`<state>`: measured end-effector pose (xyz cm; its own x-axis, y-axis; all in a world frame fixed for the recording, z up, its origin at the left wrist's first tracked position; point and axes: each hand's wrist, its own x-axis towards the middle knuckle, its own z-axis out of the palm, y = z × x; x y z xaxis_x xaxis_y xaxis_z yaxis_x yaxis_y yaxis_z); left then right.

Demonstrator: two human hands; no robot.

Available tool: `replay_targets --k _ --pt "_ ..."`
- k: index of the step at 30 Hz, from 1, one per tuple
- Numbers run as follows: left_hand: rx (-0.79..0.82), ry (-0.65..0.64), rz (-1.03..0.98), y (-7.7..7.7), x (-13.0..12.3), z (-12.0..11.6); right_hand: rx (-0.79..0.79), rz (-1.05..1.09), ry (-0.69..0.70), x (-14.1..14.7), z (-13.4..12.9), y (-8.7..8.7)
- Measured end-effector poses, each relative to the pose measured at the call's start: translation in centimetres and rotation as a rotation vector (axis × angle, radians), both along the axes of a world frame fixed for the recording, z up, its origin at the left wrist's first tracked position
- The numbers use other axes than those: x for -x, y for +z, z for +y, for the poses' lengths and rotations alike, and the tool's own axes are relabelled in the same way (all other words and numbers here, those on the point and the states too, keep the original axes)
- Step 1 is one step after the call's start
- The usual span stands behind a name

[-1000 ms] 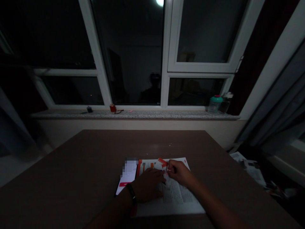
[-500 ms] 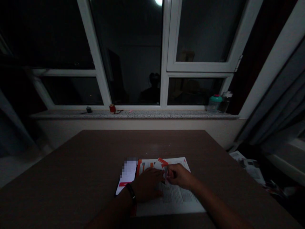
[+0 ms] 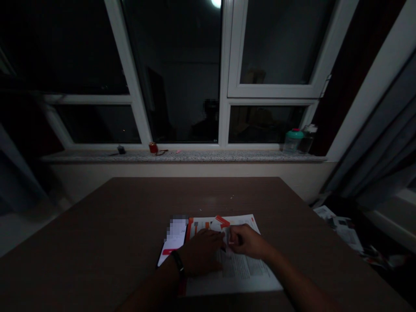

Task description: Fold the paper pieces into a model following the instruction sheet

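Observation:
A printed sheet or booklet [image 3: 240, 284] with orange and white areas lies on the table in front of me. My left hand [image 3: 204, 251], a dark band round its wrist, rests on it with fingers stretched out flat. Under and beyond its fingertips shows a small white-and-orange card or packet [image 3: 222, 222]. My right hand [image 3: 245, 240] is closed in a pinch just right of those fingertips. From its fingers hangs a thin pale strip [image 3: 227, 247]; dim light hides whether it is paper or film.
A phone [image 3: 175, 238] with a lit screen lies left of the sheet, partly behind my left wrist. The brown table [image 3: 130, 225] reaches toward a window sill [image 3: 201, 156]. On the sill stand a red jar [image 3: 153, 147] and a green-lidded bottle [image 3: 293, 141]. Papers [image 3: 344, 234] lie off to the right.
My right hand has shifted very slightly to the right, and a little more of the pale strip shows. The left hand stays in place.

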<state>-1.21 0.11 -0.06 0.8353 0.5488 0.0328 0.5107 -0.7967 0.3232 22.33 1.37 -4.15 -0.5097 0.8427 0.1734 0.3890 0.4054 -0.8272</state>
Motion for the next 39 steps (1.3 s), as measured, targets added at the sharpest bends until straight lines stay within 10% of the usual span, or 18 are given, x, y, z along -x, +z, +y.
replay_targets --k 23,39 --pt "-0.02 -0.088 -0.003 -0.3 0.6 0.4 -0.315 -0.156 0.035 0.4 0.2 0.5" --pt "-0.04 -0.041 0.003 -0.5 0.5 0.2 -0.401 -0.217 -0.237 0.7 1.5 -0.4"
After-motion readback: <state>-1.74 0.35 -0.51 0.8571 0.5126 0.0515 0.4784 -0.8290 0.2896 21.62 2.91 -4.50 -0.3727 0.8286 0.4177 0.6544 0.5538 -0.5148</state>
